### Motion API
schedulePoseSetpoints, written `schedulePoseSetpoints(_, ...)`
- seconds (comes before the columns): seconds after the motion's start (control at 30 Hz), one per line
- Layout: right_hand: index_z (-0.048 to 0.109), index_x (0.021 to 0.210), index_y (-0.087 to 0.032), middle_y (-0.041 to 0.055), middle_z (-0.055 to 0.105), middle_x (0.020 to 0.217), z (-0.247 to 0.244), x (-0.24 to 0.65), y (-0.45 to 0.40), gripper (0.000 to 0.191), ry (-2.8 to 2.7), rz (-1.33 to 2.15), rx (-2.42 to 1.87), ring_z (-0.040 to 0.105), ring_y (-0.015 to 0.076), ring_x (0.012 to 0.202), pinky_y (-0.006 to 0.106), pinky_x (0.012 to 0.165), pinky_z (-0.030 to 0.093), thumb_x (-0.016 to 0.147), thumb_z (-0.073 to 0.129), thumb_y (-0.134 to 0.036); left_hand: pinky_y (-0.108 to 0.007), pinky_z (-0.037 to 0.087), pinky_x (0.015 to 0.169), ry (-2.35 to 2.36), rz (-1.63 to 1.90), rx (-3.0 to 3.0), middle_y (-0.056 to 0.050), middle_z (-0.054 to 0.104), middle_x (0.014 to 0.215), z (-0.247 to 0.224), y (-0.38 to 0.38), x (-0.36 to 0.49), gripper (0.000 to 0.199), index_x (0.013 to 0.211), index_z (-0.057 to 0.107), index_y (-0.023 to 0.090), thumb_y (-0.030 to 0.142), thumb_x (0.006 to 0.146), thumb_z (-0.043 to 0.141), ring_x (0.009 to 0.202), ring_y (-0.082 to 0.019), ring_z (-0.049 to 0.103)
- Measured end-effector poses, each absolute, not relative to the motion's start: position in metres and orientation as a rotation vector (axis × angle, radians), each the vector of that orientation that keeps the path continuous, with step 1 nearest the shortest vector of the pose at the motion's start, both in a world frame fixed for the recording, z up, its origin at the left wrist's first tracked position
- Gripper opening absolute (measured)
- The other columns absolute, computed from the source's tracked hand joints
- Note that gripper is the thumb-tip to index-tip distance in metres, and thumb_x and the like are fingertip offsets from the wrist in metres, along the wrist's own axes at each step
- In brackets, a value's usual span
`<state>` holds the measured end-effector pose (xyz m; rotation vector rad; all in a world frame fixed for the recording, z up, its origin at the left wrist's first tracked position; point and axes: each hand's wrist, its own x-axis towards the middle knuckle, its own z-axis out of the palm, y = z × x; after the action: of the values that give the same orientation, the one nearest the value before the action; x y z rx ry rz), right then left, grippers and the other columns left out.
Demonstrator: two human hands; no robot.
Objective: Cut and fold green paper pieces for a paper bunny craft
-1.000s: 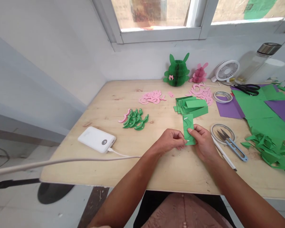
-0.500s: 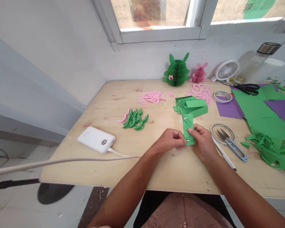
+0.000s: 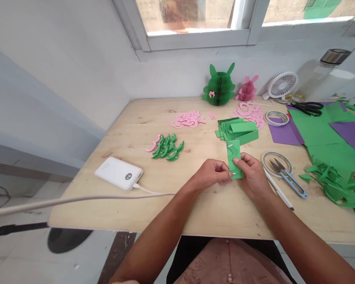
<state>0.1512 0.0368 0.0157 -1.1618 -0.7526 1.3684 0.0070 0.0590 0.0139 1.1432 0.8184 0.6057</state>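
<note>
A green paper strip [image 3: 233, 152] with a wavy drawn line and small white strips at both ends is held upright over the table. My right hand [image 3: 251, 173] grips its right side, thumb on the front. At its lower left corner, my left hand [image 3: 214, 173] pinches the edge by the lower white strip. Just behind lies a pile of folded green strips [image 3: 244, 128]. To the left sit cut green curved pieces [image 3: 167, 148] with a pink piece [image 3: 153, 145] beside them. Pink cut-outs [image 3: 186, 119] lie farther back.
Blue snips [image 3: 291, 181], a tape roll [image 3: 264, 161] and a white pen [image 3: 279, 189] lie right of my right hand, then green scraps [image 3: 340, 185]. A white power bank [image 3: 118, 172] with a cable is at left. Paper figures [image 3: 220, 88] and a fan [image 3: 282, 85] stand behind.
The whole view has shifted very slightly. Both hands keep the same hold on the green strip.
</note>
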Motion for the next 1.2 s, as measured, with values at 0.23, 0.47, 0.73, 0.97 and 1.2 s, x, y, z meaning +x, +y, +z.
schedulePoseSetpoints(0.23, 0.061, 0.067, -0.02, -0.0035, 0.059, 0.057, 0.017, 0.151, 0.037, 0.027, -0.773, 1.327, -1.19, 0.046, 0.0103, 0.048, 0.024, 0.046, 0.038, 0.059, 0.079, -0.038, -0.022, 0.046, 0.056, 0.792, 0.581, 1.159, 0.0, 0.061, 0.058, 0.017, 0.059, 0.004, 0.037, 0.065, 0.058, 0.014, 0.044, 0.061, 0.078, 0.053, -0.009, 0.055)
schedulePoseSetpoints(0.47, 0.062, 0.068, -0.019, -0.0032, 0.061, 0.059, 0.018, 0.15, 0.037, 0.027, -0.746, 1.336, -1.196, 0.049, 0.0106, 0.052, 0.023, 0.05, 0.038, 0.056, 0.081, -0.036, -0.023, 0.048, 0.059, 0.822, 0.695, 1.167, -0.002, 0.064, 0.067, 0.022, 0.063, -0.002, 0.034, 0.078, 0.061, 0.014, 0.042, 0.066, 0.076, 0.06, -0.011, 0.059)
schedulePoseSetpoints(0.73, 0.061, 0.067, -0.02, -0.0035, 0.061, 0.06, 0.017, 0.148, 0.035, 0.025, -0.802, 1.303, -1.227, 0.049, 0.0107, 0.052, 0.023, 0.049, 0.037, 0.06, 0.078, -0.036, -0.023, 0.048, 0.058, 0.931, 0.953, 1.007, -0.002, 0.065, 0.066, 0.021, 0.064, 0.004, 0.031, 0.081, 0.063, 0.014, 0.04, 0.067, 0.073, 0.057, -0.011, 0.06)
schedulePoseSetpoints(0.97, 0.062, 0.068, -0.02, -0.0035, 0.058, 0.058, 0.014, 0.148, 0.035, 0.023, -0.895, 1.266, -1.281, 0.046, 0.0103, 0.051, 0.022, 0.046, 0.035, 0.063, 0.076, -0.038, -0.023, 0.048, 0.061, 0.949, 1.04, 0.912, -0.002, 0.067, 0.071, 0.02, 0.068, 0.002, 0.034, 0.086, 0.064, 0.014, 0.04, 0.066, 0.073, 0.06, -0.011, 0.06)
schedulePoseSetpoints(1.2, 0.063, 0.067, -0.019, -0.0034, 0.058, 0.058, 0.015, 0.146, 0.034, 0.023, -0.966, 1.253, -1.313, 0.045, 0.0097, 0.05, 0.022, 0.046, 0.034, 0.063, 0.075, -0.038, -0.024, 0.049, 0.061, 0.888, 1.039, 0.86, -0.003, 0.065, 0.069, 0.016, 0.069, 0.002, 0.033, 0.079, 0.064, 0.013, 0.041, 0.064, 0.075, 0.061, -0.012, 0.06)
